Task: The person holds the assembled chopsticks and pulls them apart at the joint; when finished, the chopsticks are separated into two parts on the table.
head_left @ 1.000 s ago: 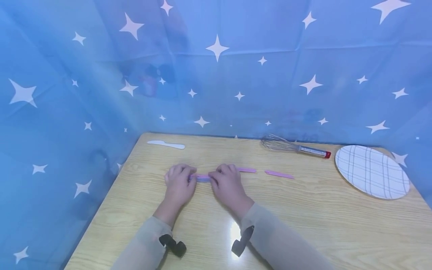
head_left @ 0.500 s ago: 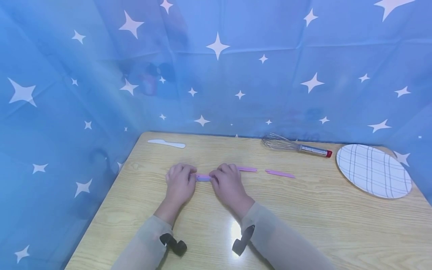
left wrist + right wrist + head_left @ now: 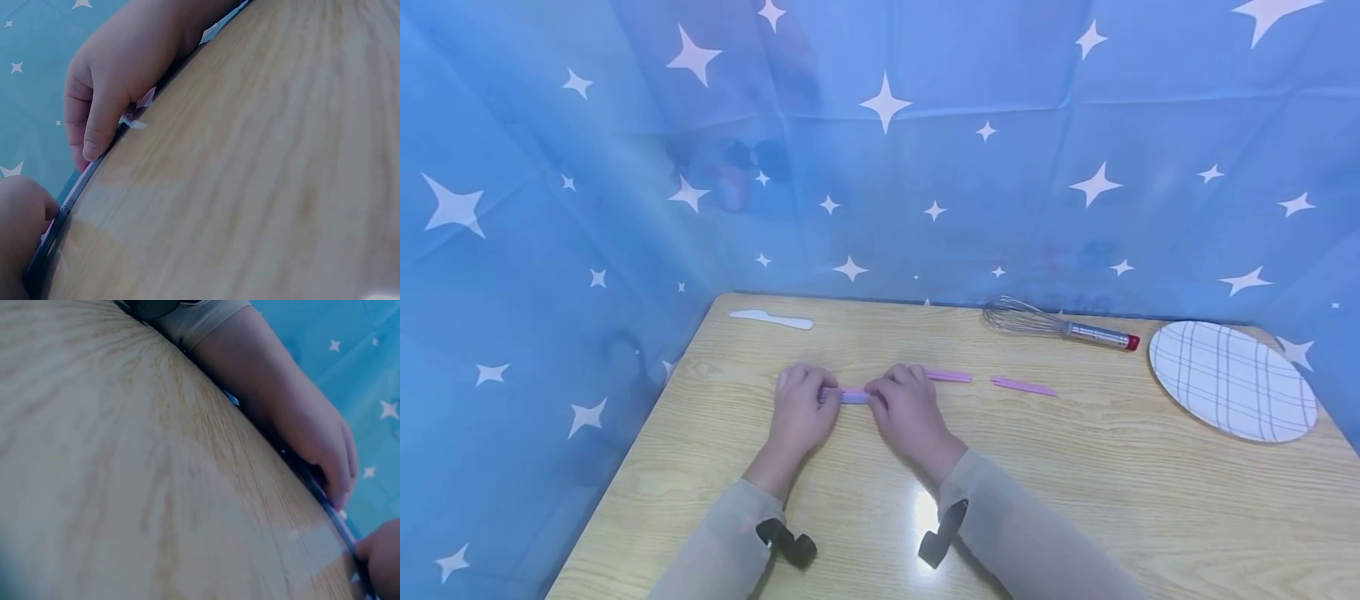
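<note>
Thin pink and purple sticks [image 3: 853,396] lie side by side low over the wooden table. My left hand [image 3: 801,408] pinches their left end between thumb and fingers. At the other end my right hand [image 3: 910,408] grips them the same way, so only a short middle stretch shows. The left wrist view has the right thumb [image 3: 95,134] on the bundle [image 3: 78,189], with part of the left hand [image 3: 24,225] at the lower left edge. Seen from the right wrist, the left hand [image 3: 312,431] reaches down to the sticks. My fingers hide both ends.
Beyond the right hand lies a pink stick [image 3: 951,376], and farther right another pink stick [image 3: 1024,386]. A white plastic knife [image 3: 771,319] rests at the back left. A wire whisk [image 3: 1060,324] and a checked white plate [image 3: 1232,382] are at the back right, near the starry curtain [image 3: 1000,192].
My left hand has shifted slightly right and its thumb has changed position on the sticks, showing more of their left part than half a second ago. The right hand has stayed nearly still.
</note>
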`<control>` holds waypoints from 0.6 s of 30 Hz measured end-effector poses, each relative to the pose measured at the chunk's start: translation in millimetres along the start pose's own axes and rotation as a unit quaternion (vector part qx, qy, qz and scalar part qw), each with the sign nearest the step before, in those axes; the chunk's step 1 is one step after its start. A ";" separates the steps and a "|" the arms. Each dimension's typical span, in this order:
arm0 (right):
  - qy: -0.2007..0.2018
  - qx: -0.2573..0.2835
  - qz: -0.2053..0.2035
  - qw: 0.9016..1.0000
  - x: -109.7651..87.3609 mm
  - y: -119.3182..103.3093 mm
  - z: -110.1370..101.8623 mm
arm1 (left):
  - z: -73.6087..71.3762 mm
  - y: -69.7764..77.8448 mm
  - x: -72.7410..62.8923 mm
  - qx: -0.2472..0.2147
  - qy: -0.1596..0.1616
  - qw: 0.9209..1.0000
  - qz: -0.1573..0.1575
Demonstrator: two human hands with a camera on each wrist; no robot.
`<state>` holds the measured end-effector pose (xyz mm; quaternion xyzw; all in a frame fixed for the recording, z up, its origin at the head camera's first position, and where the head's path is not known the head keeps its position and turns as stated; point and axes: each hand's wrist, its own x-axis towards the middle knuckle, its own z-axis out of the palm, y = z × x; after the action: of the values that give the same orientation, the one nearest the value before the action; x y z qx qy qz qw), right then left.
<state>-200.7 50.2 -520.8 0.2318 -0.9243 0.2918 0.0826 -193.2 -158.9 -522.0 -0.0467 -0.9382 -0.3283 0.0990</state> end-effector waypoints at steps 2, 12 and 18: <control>-0.005 0.006 0.008 1.000 0.4 0.0 -0.4 | 0.0 -0.1 -0.5 -0.003 -0.001 1.000 0.003; -0.009 0.044 0.024 0.999 0.5 0.3 -2.5 | 1.4 -1.7 0.6 0.009 -0.010 1.000 0.012; -0.004 0.051 0.021 0.998 0.4 0.8 -2.1 | 1.6 -2.9 -0.2 0.009 -0.010 1.000 0.017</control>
<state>-201.4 51.9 -519.4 0.2170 -0.9133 0.3392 0.0608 -193.7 -160.1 -525.0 -0.0655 -0.9412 -0.3175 0.0954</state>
